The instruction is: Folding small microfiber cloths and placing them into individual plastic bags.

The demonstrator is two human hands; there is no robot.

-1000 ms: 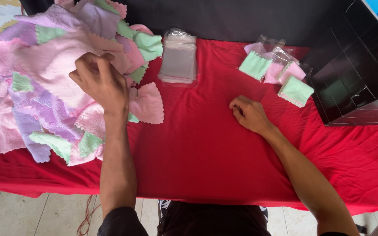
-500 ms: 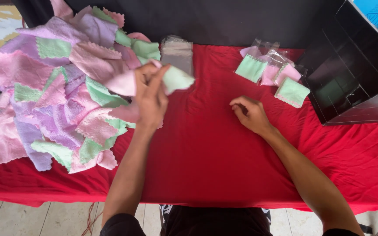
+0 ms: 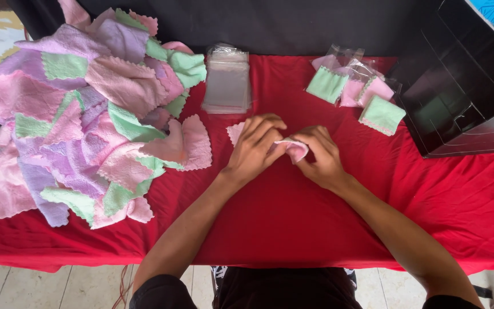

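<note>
A small packing station, of the kind found in a home workshop or a stall, is suggested rather than a factory floor. A table draped in a red cloth (image 3: 293,229) is seen, on which a heap of small pink, purple and green cloths (image 3: 87,120), a stack of clear plastic bags (image 3: 227,86) and several bagged cloths (image 3: 353,91) beside a black box (image 3: 464,86) are laid out. Pale floor tiles (image 3: 47,286) are seen below the table edge.

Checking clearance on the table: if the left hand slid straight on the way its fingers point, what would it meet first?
The left hand points up and right, so past the pink cloth it holds, probably the bagged cloths, though depth is unclear.
</note>
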